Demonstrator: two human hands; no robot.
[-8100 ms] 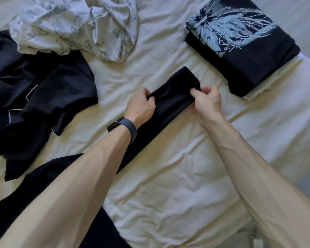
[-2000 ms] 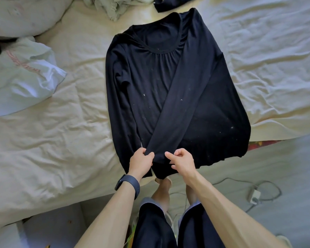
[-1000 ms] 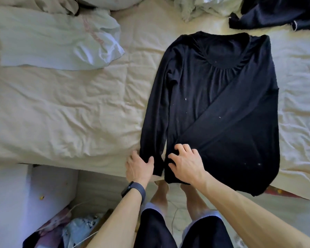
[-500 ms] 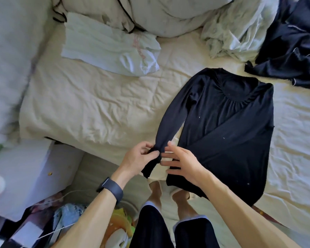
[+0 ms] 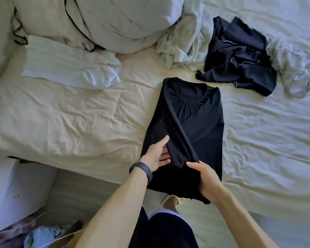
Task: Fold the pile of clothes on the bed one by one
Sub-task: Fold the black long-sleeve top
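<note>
A black long-sleeved top (image 5: 202, 126) lies face up on the cream bed sheet (image 5: 79, 126), neckline away from me, hem over the bed's near edge. Both sleeves are crossed over its front. The left sleeve (image 5: 179, 133) runs diagonally down to the right. My left hand (image 5: 157, 154) rests flat on the top's lower left, fingers straight, their tips slipped under that sleeve. My right hand (image 5: 207, 178) grips the sleeve's end near the hem, thumb on top of the cloth.
A crumpled dark garment with white piping (image 5: 240, 65) lies beyond the top, between two pale rumpled garments (image 5: 184, 42) (image 5: 297, 72). A folded white cloth (image 5: 70, 70) and a pillow (image 5: 100, 20) sit far left. A white bedside unit (image 5: 13, 194) and floor clutter (image 5: 43, 237) are below.
The left sleeve, held up by both hands at the top's left edge half a second ago, now lies folded across the body; my right hand has carried its end to the right.
</note>
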